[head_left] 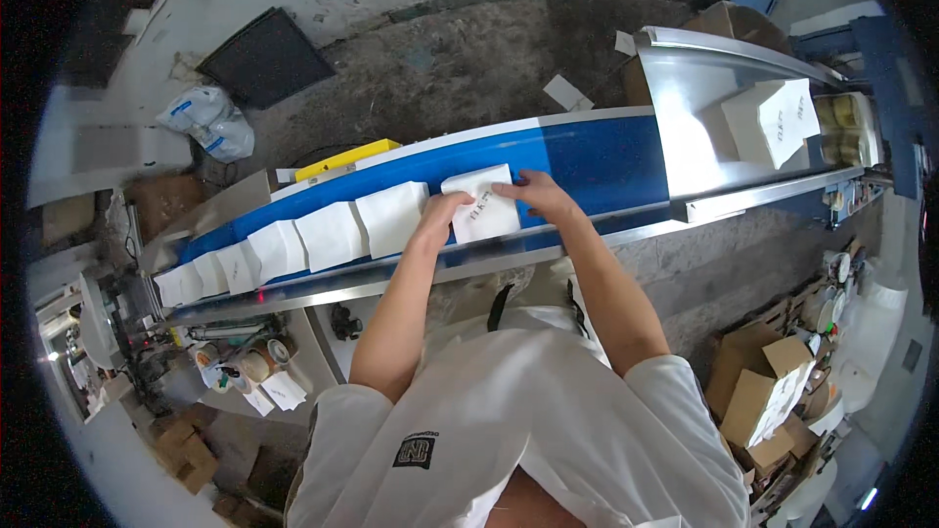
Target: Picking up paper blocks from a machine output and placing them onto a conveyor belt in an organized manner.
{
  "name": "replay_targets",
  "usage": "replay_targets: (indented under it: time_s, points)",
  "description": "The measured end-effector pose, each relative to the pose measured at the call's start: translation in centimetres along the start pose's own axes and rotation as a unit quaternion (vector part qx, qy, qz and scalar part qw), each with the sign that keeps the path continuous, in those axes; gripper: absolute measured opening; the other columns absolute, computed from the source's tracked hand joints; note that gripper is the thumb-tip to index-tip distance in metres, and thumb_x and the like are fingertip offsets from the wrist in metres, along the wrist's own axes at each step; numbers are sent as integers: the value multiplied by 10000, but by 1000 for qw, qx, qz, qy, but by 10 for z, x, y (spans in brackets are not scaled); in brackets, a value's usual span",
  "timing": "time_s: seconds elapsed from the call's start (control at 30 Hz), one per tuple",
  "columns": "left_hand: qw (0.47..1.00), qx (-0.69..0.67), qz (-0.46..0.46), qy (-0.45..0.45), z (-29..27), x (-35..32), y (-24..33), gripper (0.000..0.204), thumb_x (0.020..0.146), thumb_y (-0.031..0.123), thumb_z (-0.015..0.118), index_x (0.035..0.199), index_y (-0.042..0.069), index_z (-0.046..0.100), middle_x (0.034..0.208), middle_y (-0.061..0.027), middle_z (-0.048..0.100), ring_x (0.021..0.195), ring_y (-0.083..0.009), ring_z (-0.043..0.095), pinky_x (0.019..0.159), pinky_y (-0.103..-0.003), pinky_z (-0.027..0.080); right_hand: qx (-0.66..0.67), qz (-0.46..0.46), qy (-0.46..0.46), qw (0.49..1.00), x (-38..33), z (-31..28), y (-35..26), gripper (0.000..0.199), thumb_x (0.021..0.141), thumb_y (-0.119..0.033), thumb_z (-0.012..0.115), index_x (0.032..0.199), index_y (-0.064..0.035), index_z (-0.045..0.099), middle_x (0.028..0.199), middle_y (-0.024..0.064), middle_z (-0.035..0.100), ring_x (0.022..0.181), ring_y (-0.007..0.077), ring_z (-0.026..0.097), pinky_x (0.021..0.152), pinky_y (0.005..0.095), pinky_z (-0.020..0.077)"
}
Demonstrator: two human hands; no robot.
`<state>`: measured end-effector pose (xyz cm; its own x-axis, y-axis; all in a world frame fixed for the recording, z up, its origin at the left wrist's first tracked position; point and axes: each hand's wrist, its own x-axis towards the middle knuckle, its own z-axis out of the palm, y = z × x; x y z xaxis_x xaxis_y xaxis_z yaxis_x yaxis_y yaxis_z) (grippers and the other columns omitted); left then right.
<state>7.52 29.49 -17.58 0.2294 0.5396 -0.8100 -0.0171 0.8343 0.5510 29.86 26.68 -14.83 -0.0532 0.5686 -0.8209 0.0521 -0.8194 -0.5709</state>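
On the blue conveyor belt (602,161) in front of me lies a white paper packet (486,220) with dark print on its face. My left hand (445,217) grips its left side, thumb on top. At the upper right edge my right hand (543,196) has its fingers closed on the same packet. The fingers beneath the packet are hidden. Just left of my left hand is another white packet (393,218), part of a row of several overlapping packets (277,249) running down the belt to the left.
A shiny metal tray (690,108) adjoins the belt's right end, with white packets (773,122) stacked on it. Metal rails border the belt. An open cardboard box (753,381) sits at lower right. Behind the belt are a yellow bar (347,159) and a plastic bag (208,124).
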Motion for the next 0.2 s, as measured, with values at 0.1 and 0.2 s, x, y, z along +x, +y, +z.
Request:
replay_targets:
  time_s: [0.1,0.2]
  points:
    - [1000,16,20,6,-2,2,-2,447,740,113,740,1116,-100,626,1070,-178,677,993,-261,660,844,-338,515,-33,-26,-23,999,6,-3,1,1059,658,-469,867,1410,102,386,1353,281,495,1228,333,504,878,470,463]
    - [1000,27,-2,7,0,5,0,481,744,111,745,1157,-97,615,1111,-196,662,1015,-286,657,875,-339,514,-39,-21,-60,997,9,-11,2,1171,657,-442,874,1489,80,236,1408,300,441,1206,310,519,856,441,476]
